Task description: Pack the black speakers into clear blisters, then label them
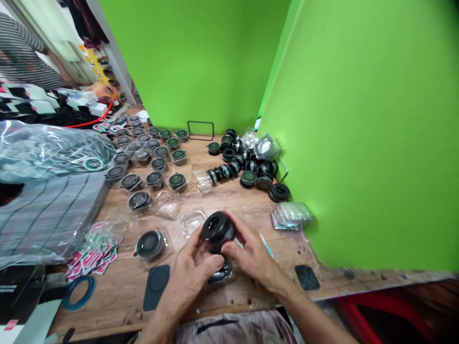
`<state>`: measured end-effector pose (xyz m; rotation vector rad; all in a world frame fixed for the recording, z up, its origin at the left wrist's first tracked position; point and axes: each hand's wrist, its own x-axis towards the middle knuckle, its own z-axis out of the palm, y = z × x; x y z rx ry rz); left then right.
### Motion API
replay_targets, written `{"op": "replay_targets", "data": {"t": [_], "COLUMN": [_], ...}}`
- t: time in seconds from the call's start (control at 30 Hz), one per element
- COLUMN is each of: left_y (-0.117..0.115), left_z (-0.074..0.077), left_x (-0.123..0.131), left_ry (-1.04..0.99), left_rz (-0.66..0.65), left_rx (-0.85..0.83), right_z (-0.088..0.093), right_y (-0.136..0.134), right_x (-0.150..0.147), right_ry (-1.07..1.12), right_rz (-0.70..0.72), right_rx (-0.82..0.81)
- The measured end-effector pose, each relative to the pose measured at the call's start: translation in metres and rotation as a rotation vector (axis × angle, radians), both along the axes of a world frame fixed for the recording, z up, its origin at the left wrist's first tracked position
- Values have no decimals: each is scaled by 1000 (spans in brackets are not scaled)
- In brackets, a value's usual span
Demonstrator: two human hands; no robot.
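Note:
Both my hands meet over a wooden workbench (244, 206), holding a black round rubber-and-metal fitting (218, 228) with a hole in its top. My left hand (190, 277) cups it from below and my right hand (251, 253) grips it from the right. A clear plastic bag (220, 274) with something shiny inside lies under my hands. Just left of them sits a similar fitting sealed in clear plastic (149, 244). A flat black pad (156, 286) lies near my left hand.
Rows of bagged fittings (154, 165) and a loose black pile (244, 165) cover the bench's far end against a green wall (366, 119). A plastic-wrapped bundle (46, 153) lies at left. A person in a striped top (21, 57) stands beyond it.

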<state>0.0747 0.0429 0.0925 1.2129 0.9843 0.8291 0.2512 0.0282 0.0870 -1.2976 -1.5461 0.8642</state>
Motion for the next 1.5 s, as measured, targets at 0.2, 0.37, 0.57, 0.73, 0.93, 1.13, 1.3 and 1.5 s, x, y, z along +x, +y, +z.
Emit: {"op": "replay_targets", "data": {"t": [0.2, 0.37, 0.57, 0.73, 0.93, 1.13, 1.3, 1.5], "left_y": [4, 2, -11, -28, -5, 50, 57, 71], "left_z": [5, 0, -1, 2, 19, 6, 0, -1], "left_x": [6, 4, 28, 41, 12, -26, -24, -19], "left_ry": [195, 425, 360, 242, 136, 474, 699, 1016], "left_rz": [113, 114, -66, -76, -118, 164, 113, 55], "left_rx": [72, 327, 543, 634, 139, 322, 468, 753], "right_z": [-19, -68, 7, 25, -26, -83, -94, -89], "right_y": [-36, -47, -45, -38, -15, -31, -38, -36], "right_x": [25, 53, 21, -4, 46, 55, 48, 51], "right_ry": [-576, -629, -315, -313, -787, -1110, -1112, -1090], "right_rz": [-55, -211, -320, -30, -408, -408, -388, -389], "right_rx": [104, 122, 292, 373, 309, 88, 78, 80]}}
